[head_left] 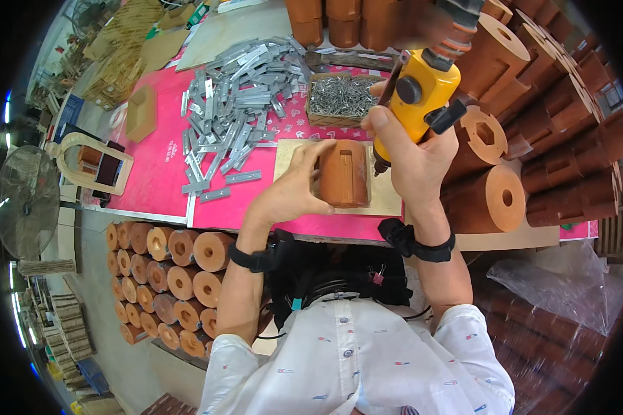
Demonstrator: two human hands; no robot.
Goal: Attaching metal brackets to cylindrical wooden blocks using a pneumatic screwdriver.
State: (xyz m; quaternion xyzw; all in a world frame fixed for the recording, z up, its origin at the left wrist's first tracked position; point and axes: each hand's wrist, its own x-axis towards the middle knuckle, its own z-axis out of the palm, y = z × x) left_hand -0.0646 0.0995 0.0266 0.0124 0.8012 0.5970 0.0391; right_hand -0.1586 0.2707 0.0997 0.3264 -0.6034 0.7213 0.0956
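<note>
On a pale board (387,200) at the table's front edge lies a reddish-brown wooden cylinder (336,187) with a long slot cut in its upper side. My left hand (294,185) grips it from the left, thumb near its front end and fingers over the far end. In my right hand (415,149) is a yellow power screwdriver (417,97), its fingers wrapped round the body. The dark tip points down, just right of the cylinder and apart from it. Beyond the board sits a cardboard box of screws (346,119). A heap of flat metal brackets (239,104) spreads to the left.
Many wooden cylinders (509,197) crowd the right side, with more stacked (180,280) below the table at left. A small open cardboard box (141,114) rests on the pink table cover (152,181). At far left stands a fan (26,200). Clear plastic film (567,283) lies at lower right.
</note>
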